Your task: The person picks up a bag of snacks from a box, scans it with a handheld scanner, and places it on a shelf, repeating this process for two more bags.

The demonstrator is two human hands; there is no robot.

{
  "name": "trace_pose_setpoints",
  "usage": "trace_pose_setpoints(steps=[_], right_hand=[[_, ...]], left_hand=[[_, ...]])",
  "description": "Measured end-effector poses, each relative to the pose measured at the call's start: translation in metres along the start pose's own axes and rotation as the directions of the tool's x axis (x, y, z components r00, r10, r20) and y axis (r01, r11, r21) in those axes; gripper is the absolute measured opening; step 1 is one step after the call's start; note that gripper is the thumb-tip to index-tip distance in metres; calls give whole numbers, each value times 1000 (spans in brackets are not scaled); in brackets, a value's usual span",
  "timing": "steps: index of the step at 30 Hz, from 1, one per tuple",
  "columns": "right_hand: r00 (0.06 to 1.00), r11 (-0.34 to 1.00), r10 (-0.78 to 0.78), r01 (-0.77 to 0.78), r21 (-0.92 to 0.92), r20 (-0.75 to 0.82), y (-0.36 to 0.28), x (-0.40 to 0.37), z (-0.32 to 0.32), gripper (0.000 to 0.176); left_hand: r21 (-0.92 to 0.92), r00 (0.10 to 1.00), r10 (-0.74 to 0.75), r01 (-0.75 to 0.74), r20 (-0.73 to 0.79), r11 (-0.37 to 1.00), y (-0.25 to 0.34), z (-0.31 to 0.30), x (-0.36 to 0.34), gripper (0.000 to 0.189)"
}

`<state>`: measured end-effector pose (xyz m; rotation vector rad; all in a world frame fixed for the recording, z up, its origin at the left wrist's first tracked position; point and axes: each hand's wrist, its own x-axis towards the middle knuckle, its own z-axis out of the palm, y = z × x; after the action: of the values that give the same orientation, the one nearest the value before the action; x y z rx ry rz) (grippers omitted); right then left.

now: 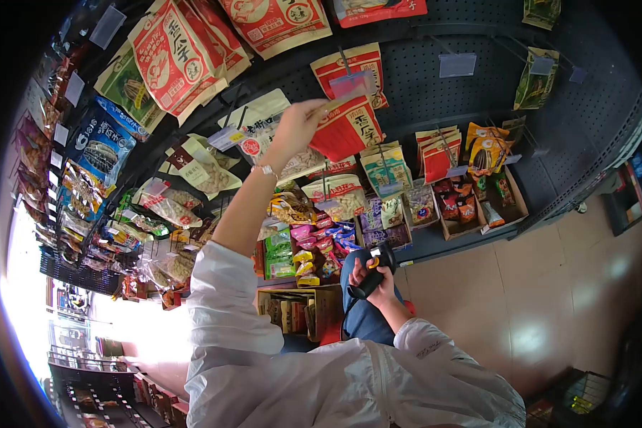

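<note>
My left hand (pixel 299 127) is raised to the pegboard rack, fingers closed on the top edge of a red and tan bag of seeds (pixel 348 130). This bag hangs at a tilt in front of a similar red bag (pixel 369 57) and overlaps a clear tag holder (pixel 351 85) on the hook. Low down, over my bent knee, my right hand (pixel 382 284) is wrapped round a black handheld device (pixel 369 284) with a thick grip and a dark strap. Just left of my left hand hangs a pale bag (pixel 264 121) with a red label.
Snack bags hang on hooks along the shelf (pixel 435 93), whose price-tag holders (pixel 456 65) stick out. Below are open boxes of small packets (pixel 467 207) and a cardboard box (pixel 327 314) beside my legs. Tiled floor (pixel 478 285) lies to the right.
</note>
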<state>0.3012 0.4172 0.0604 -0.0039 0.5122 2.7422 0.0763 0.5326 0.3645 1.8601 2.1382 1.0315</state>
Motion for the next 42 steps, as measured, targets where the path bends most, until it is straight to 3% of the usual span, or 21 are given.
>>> trace_pose_setpoints(steps=[1, 4, 5, 7, 8, 15, 19, 21, 27, 34, 40, 42], right_hand=[[1000, 1000, -1, 1, -4, 2, -1, 0, 0, 18], [1000, 1000, 14, -14, 12, 7, -5, -1, -2, 19], [1000, 1000, 15, -15, 13, 6, -6, -1, -2, 19], [1000, 999, 21, -20, 44, -20, -6, -1, -2, 19], [999, 998, 26, -25, 49, -21, -6, 0, -2, 19], [999, 998, 33, -31, 63, -22, -11, -1, -5, 21], [1000, 999, 24, -23, 49, -15, -12, -1, -5, 22], [1000, 999, 22, -21, 48, -19, -13, -1, -4, 22], [1000, 998, 28, -28, 53, -10, -12, -1, -5, 22], [1000, 999, 12, -12, 36, -2, -14, 0, -10, 21], [1000, 999, 23, -23, 46, 3, -13, -1, -9, 22], [1000, 999, 21, -21, 47, -6, -14, -1, -10, 22]], left_hand=[[-1, 1000, 4, -4, -3, 1000, 3, -1, 6, 23], [-283, 996, -58, 39, -61, 958, 0, -4, 18, 24], [-282, 996, -60, 41, -61, 959, 1, -3, 21, 24], [-476, 991, -11, -54, -132, 878, 3, -4, 24, 22], [-427, 981, -113, 34, -160, 903, 15, -3, 22, 20], [-573, 984, -106, 7, -140, 819, 12, 12, 43, 22], [-502, 979, -148, 58, -142, 863, 19, 14, 49, 23], [-416, 983, -114, 44, -143, 908, 19, 14, 51, 22], [-412, 987, -110, 51, -121, 910, 25, 9, 49, 22], [-502, 985, -146, 83, -87, 861, 22, 11, 50, 26], [-343, 996, -19, -10, -83, 939, 13, 19, 52, 26], [-550, 999, -18, 31, 28, 834, 11, 18, 52, 29]])
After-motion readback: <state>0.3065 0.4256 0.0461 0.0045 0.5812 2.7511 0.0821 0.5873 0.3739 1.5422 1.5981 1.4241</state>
